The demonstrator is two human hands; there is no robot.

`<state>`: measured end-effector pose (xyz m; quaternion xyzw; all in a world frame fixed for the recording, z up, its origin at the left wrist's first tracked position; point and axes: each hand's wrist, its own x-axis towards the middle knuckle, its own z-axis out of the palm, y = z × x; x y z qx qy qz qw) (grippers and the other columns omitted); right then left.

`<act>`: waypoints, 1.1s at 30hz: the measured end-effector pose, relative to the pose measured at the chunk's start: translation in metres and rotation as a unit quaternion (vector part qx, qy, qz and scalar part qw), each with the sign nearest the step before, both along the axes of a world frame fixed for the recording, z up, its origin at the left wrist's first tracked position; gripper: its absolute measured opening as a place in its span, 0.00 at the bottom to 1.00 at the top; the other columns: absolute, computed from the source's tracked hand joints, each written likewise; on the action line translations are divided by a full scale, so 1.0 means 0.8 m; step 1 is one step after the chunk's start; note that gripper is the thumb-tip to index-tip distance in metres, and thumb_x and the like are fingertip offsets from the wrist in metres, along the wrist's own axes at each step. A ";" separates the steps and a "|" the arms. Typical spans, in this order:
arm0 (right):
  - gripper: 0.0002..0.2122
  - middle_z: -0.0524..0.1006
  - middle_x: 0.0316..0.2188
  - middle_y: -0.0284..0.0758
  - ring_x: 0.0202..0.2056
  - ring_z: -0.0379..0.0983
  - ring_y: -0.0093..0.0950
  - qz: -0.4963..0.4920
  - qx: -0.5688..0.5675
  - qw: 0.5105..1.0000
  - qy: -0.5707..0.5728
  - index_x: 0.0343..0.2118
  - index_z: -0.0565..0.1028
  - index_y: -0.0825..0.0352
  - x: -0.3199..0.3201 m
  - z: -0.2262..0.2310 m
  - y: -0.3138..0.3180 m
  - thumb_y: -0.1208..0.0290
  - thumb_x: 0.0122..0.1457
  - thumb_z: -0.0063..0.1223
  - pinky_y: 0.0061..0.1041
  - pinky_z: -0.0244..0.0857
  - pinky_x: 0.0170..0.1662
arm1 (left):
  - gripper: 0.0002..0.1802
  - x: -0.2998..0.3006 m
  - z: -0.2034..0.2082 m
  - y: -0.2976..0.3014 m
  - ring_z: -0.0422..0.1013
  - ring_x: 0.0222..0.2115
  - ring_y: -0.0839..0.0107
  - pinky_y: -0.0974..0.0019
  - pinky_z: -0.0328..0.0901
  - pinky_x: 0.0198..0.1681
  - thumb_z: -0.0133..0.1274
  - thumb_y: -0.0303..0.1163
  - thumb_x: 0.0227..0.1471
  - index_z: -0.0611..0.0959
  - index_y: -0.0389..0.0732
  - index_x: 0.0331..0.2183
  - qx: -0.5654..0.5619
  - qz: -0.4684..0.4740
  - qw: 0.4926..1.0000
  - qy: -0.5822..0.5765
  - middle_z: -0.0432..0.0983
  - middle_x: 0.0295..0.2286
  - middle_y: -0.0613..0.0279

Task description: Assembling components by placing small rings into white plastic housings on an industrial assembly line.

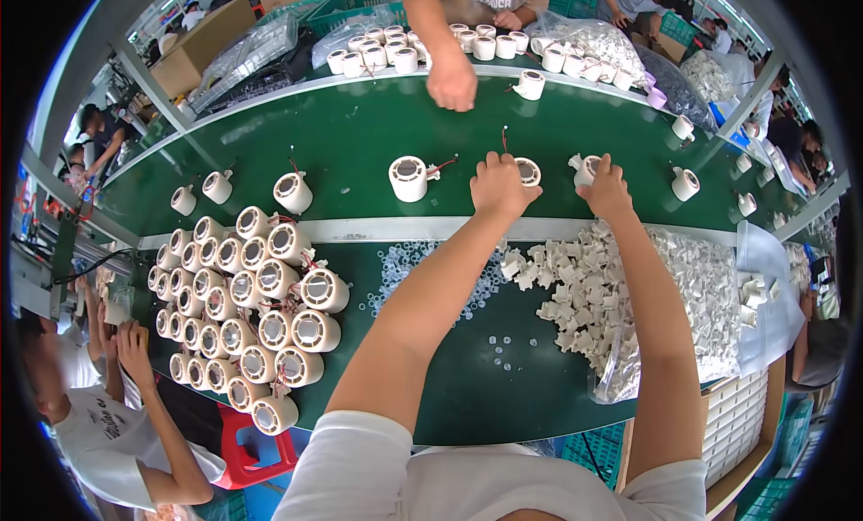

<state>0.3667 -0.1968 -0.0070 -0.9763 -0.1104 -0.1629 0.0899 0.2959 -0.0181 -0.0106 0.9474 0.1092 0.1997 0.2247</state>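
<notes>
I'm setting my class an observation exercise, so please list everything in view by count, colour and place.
Belt: one, green, across the middle
Rail: one, pale grey, belt's near edge
Bench: one, green, below the rail
Belt units: about a dozen, cream, spaced along the belt
Stacked units: dozens, cream, bench's left
Far units: many, cream, beyond the belt
Tiny pieces: uncountable, clear, mid-bench
Small parts: uncountable, off-white, bench's right
Bag: one, clear, around some small parts
Stool: one, red, lower left
Crates: several, green, lower right and top
Co-workers: several, mixed clothing, around the edges
Sleeves: two, white, lower edge
Left hand: one, bare, on a belt unit
Right hand: one, bare, on another
</notes>
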 end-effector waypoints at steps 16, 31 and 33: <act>0.01 0.73 0.24 0.31 0.21 0.63 0.18 0.216 0.429 0.809 0.340 0.28 0.75 0.71 -0.347 0.014 0.010 0.80 0.52 0.52 0.15 0.59 0.26 | 0.28 -0.362 0.015 -0.024 0.66 0.32 0.65 0.68 0.63 0.38 0.61 0.25 0.32 0.74 0.41 0.41 -0.189 -0.286 0.937 -0.069 0.70 0.35 0.61; 0.03 0.70 0.25 0.31 0.22 0.62 0.19 0.293 0.481 0.797 0.219 0.32 0.69 0.66 -0.390 -0.020 0.010 0.80 0.57 0.44 0.17 0.59 0.27 | 0.11 -0.353 -0.006 -0.006 0.65 0.23 0.82 0.80 0.61 0.28 0.52 0.20 0.47 0.77 0.38 0.37 -0.565 -0.173 0.779 0.210 0.74 0.28 0.65; 0.03 0.70 0.26 0.31 0.23 0.62 0.19 0.307 0.470 0.808 0.179 0.32 0.69 0.66 -0.391 -0.022 0.009 0.80 0.57 0.44 0.17 0.59 0.27 | 0.11 -0.354 -0.008 -0.008 0.65 0.22 0.82 0.80 0.61 0.27 0.52 0.19 0.47 0.77 0.38 0.36 -0.559 -0.169 0.787 0.199 0.75 0.27 0.65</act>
